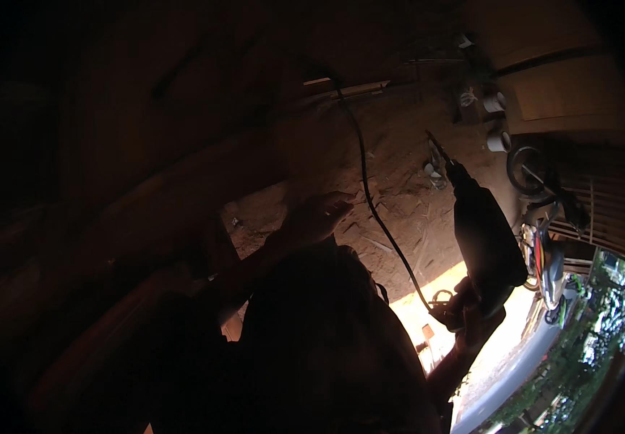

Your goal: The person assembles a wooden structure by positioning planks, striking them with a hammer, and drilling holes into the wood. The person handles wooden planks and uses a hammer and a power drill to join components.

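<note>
My right hand (465, 309), dark against the bright ground, is wrapped round the handle of a corded power drill (484, 235). The drill is raised, with its long thin bit (439, 149) aimed up and to the left, apart from any surface I can make out. From the handle a black cord (367, 181) runs up to the dark far side. My left hand (319, 218) is over the littered floor, left of the cord. Its fingers look loosely stretched out with nothing visible in them, though deep shadow hides detail.
Brown ground strewn with chips and scraps (399, 195) lies below. White containers (498, 141) stand at the right, near a wheel (529, 170) and a parked motorbike (547, 264). Large dark wooden-looking shapes fill the left. Sunlit ground (511, 333) and greenery (594, 347) show at lower right.
</note>
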{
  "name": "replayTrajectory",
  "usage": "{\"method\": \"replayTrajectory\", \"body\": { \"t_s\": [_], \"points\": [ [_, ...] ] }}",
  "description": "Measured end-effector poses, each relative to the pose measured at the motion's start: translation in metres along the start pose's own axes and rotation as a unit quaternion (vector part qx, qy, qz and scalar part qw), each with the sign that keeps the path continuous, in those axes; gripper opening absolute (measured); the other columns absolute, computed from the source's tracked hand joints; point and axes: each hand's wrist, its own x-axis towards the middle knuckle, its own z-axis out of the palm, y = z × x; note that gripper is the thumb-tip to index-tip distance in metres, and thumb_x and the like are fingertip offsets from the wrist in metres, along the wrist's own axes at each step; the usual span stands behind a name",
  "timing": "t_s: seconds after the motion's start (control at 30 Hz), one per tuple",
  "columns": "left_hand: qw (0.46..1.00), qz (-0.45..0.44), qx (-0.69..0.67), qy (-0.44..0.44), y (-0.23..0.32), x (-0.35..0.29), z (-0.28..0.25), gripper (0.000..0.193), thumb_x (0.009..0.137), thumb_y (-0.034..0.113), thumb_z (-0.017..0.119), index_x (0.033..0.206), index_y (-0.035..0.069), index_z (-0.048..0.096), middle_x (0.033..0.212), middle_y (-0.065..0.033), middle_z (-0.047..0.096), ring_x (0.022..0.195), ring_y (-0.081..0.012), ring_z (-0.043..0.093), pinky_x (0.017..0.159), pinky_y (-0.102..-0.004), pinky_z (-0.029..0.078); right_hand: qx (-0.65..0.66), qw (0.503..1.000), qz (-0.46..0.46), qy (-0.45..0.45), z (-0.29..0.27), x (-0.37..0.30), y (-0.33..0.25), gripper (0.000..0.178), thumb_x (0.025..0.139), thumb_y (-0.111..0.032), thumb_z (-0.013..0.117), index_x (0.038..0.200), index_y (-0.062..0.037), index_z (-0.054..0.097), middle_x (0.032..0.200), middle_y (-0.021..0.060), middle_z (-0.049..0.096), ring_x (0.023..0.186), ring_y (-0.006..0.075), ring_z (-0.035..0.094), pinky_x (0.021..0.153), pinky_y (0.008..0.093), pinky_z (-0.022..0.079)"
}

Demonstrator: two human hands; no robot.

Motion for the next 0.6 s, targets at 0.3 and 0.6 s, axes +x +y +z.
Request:
{"method": "replayTrajectory", "body": {
  "t_s": [0.3,0.6],
  "points": [
    [0.910,0.204,0.050,0.356,0.139,-0.062,-0.022,0.071,0.083,0.042,0.094,0.138,0.007,0.067,0.147,-0.0160,0.063,0.123,-0.0262,0.068,0.104,-0.0486,0.054,-0.310,0.807,-0.233,-0.446,0.062,0.154,-0.030,0.034,0.078,-0.024,0.085,0.105,-0.0042,0.078,0.089,0.0132,0.076,0.081,0.0340,0.076,0.070,0.0420,0.060],
    [0.777,0.299,0.116,0.541,0.171,0.040,0.001,0.069,0.080,0.061,0.089,0.118,0.005,0.072,0.110,-0.0131,0.073,0.099,-0.0325,0.073,0.092,-0.0479,0.054,-0.251,0.693,-0.191,-0.648,0.123,0.273,-0.064,0.049,0.080,-0.027,0.090,0.114,0.0039,0.075,0.094,0.0196,0.080,0.090,0.0284,0.082,0.080,0.0394,0.063]
  ]
}}
